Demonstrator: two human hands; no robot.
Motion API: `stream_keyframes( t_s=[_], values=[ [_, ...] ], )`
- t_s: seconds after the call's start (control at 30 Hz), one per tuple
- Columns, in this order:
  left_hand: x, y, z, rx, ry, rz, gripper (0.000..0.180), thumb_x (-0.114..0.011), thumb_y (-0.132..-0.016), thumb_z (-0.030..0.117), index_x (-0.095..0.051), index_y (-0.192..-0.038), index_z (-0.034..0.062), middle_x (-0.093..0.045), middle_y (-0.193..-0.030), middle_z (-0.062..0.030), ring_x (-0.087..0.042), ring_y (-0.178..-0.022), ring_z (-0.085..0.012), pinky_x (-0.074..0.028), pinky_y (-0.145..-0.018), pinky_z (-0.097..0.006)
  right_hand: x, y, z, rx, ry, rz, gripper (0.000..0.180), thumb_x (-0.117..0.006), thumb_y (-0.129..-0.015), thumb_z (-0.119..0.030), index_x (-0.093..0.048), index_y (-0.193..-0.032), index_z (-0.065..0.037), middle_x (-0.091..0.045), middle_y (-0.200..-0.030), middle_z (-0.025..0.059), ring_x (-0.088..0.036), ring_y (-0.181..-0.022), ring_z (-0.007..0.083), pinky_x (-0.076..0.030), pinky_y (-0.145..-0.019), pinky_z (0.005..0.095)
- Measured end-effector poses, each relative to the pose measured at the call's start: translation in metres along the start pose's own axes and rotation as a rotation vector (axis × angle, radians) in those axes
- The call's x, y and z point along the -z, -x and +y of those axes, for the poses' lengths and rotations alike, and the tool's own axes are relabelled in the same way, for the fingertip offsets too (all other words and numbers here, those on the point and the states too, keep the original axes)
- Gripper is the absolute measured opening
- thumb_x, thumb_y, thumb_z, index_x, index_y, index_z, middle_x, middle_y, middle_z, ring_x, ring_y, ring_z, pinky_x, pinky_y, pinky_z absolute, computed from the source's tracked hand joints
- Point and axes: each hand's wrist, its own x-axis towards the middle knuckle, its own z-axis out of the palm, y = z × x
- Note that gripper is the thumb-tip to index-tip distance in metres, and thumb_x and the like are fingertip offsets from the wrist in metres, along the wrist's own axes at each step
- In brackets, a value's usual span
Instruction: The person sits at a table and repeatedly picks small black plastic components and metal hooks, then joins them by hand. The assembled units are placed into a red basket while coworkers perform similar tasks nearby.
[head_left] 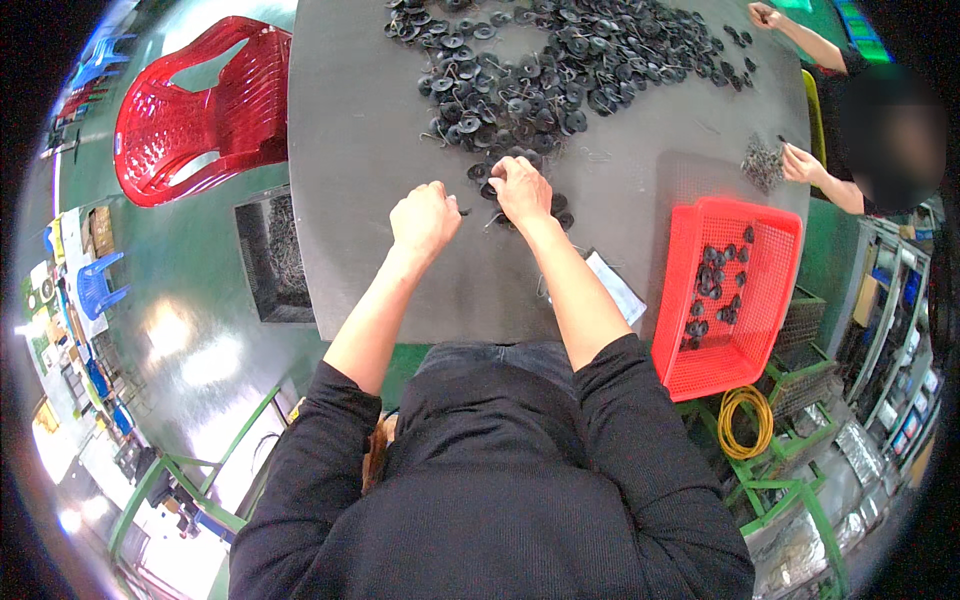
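Black discs (468, 124) bear thin, bent metal hooks (428, 136).

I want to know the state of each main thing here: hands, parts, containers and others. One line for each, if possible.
Left hand: curled closed, small dark piece at its fingertips
Right hand: fingers bent down at the black discs; grip unclear
Black discs: loose, heaped
Red basket: open, partly filled
Black crate: open, partly filled
Yellow hose: coiled
Pale sheet: flat, partly hidden

Heaped black parts (545, 80), green metal frames (825, 540) and loaded racks (880, 342) mark this as a workshop.
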Motion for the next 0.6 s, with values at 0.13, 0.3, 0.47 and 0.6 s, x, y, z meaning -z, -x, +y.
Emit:
stream_keyframes(
  t_s=[0.13, 0.3, 0.47, 0.6],
  values=[
    [-0.005, -0.025, -0.028, 0.426, 0.778, -0.515, 0.026, -0.064, -0.079, 0.027, -0.057, -0.075, 0.0026, -0.058, -0.063, -0.0056, -0.061, -0.064, -0.0178, -0.048, -0.060, -0.030, -0.010, -0.014, -0.017, -0.091, 0.085, 0.000, 0.025, -0.069, -0.074, -0.032, -0.060, -0.083, -0.010, -0.061, -0.087, 0.0081, -0.062, -0.079, 0.0300, -0.049, -0.069, 0.0410],
    [-0.048, -0.030, -0.063, 0.515, 1.017, -0.530, 0.023, -0.065, -0.078, 0.027, -0.066, -0.082, 0.0052, -0.064, -0.070, -0.0039, -0.059, -0.066, -0.0128, -0.046, -0.064, -0.028, -0.029, -0.016, -0.012, -0.063, 0.037, 0.092, 0.017, -0.063, -0.077, -0.027, -0.058, -0.081, -0.011, -0.060, -0.087, 0.0082, -0.062, -0.074, 0.0315, -0.049, -0.065, 0.0433],
    [-0.040, -0.017, -0.043, 0.279, 0.857, -0.138, 0.023, -0.065, -0.080, 0.025, -0.063, -0.079, 0.0024, -0.061, -0.067, -0.0001, -0.052, -0.063, -0.0052, -0.044, -0.059, -0.023, -0.016, -0.011, -0.002, -0.034, 0.065, 0.109, 0.017, -0.065, -0.076, -0.025, -0.055, -0.080, -0.011, -0.057, -0.085, 0.0072, -0.061, -0.071, 0.0315, -0.049, -0.061, 0.0440],
    [-0.027, -0.002, -0.031, 0.149, 0.817, 0.173, 0.015, -0.068, -0.076, 0.016, -0.062, -0.080, 0.0027, -0.062, -0.074, -0.0049, -0.058, -0.065, -0.0111, -0.045, -0.059, -0.026, -0.025, -0.008, -0.013, -0.034, 0.099, 0.150, 0.023, -0.068, -0.075, -0.030, -0.055, -0.082, -0.012, -0.057, -0.086, 0.0065, -0.062, -0.071, 0.0305, -0.049, -0.061, 0.0428]
  ],
)
